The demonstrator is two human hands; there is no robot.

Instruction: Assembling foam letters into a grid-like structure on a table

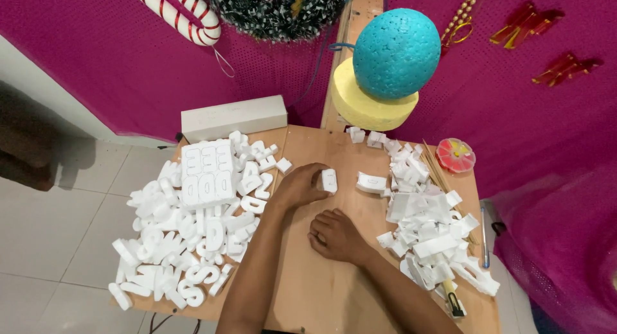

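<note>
Teal foam ball (396,52) resting on yellow foam disc (369,106); candy canes (183,16) against magenta cloth (116,58); long white block (233,117) at bench (321,289) edge; red flower dish (456,155) right.

Craft workshop for party decor: wooden table (334,289) heaped with foam letters (186,231) left, offcuts (430,225) right; far side, foam ball (396,51), candy canes (180,16), magenta backdrop (116,58).

Wooden table (321,295) — foam letters (186,231), foam scraps (427,225).
</note>
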